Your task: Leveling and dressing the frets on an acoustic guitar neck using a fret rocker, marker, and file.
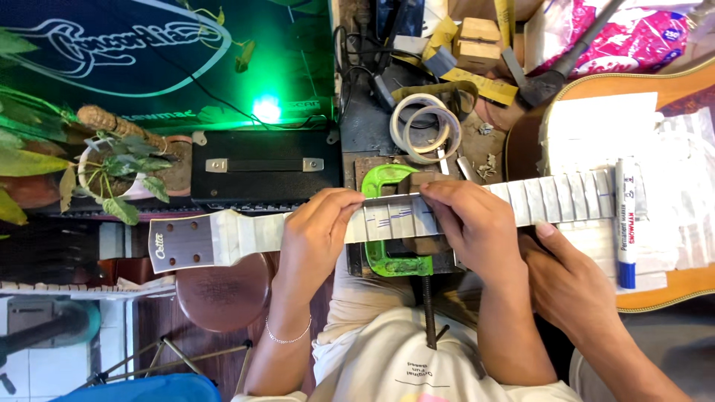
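An acoustic guitar lies across the bench, its neck (551, 199) wrapped in strips of pale masking tape and its headstock (182, 242) pointing left. A green C-clamp (383, 257) grips the neck at mid-length. My left hand (316, 231) curls over the taped neck just left of the clamp. My right hand (465, 223) wraps over the neck at the clamp, beside pen marks on the tape. A second person's hand (555, 257) reaches in from the lower right and touches the underside of the neck.
A white marker with a blue cap (625, 223) rests on the paper-covered guitar body (670, 294). Two tape rolls (424, 126), wooden blocks (477, 41) and a hammer (544, 82) lie behind. A black case (261, 167), potted plant (119, 171) and round stool (223, 290) sit at left.
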